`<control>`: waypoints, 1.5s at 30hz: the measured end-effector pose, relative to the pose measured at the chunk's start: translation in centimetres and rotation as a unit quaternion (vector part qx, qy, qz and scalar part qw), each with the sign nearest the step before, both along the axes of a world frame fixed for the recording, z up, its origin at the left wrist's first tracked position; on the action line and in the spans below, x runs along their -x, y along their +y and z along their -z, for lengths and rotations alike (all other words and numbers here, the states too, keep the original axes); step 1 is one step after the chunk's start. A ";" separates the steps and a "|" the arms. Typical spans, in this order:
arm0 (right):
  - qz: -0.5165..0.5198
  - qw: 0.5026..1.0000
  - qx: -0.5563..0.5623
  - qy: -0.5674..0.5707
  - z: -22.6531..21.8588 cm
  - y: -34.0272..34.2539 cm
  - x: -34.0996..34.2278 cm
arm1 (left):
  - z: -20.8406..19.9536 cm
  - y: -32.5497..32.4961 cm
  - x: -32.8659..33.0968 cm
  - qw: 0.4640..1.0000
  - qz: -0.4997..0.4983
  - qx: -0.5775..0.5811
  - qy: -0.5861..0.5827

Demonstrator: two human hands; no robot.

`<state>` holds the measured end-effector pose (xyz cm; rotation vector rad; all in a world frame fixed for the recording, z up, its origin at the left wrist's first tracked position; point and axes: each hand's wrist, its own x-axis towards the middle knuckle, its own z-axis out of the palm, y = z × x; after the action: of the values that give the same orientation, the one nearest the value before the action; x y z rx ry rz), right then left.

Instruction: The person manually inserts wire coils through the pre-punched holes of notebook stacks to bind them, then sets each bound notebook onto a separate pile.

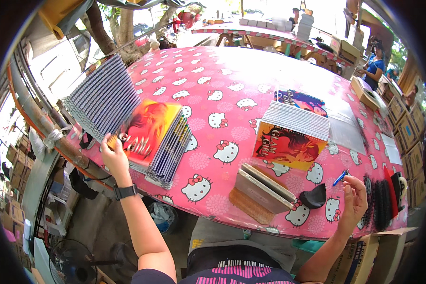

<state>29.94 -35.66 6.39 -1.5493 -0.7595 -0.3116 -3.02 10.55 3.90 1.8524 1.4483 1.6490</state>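
Observation:
My left hand [115,160] is closed at the near left corner of a stack of spiral notebooks [149,135] with red and yellow covers. Its fingers pinch a yellow-orange edge there, apparently a notebook's. Behind that stack leans a taller pile of spiral-bound notebooks [102,97], coils facing me. Raised over the table's right side, my right hand [354,201] holds a slim blue pen-like tool [340,178] at its fingertips. To the left of this hand stand a block of boards [265,191] on a wooden base and a black curved piece [313,196].
More spiral notebooks [291,142] lie in a row at centre right on the pink-patterned table [208,161]. Clear plastic sheets [348,130] are beyond them. Black coils [381,203] lie at the right edge, above an open cardboard box [381,253]. A person in blue [375,68] stands far right.

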 end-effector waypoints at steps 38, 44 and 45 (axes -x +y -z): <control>0.025 0.949 0.131 -0.287 -7.7 8.1 0.5 | -2.3 -5.7 -3.1 0.972 0.168 -0.139 -0.084; -0.036 0.954 0.053 -0.294 -8.9 8.7 4.8 | -2.9 -18.8 -13.8 0.803 0.563 0.077 -0.182; -0.010 0.965 0.025 -0.262 -8.3 8.3 4.9 | -2.9 -19.0 -14.5 0.800 0.567 0.053 -0.187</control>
<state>25.05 -27.35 14.65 -1.5185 -1.1994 -0.7103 11.50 -8.41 6.80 1.6081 0.0999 1.1133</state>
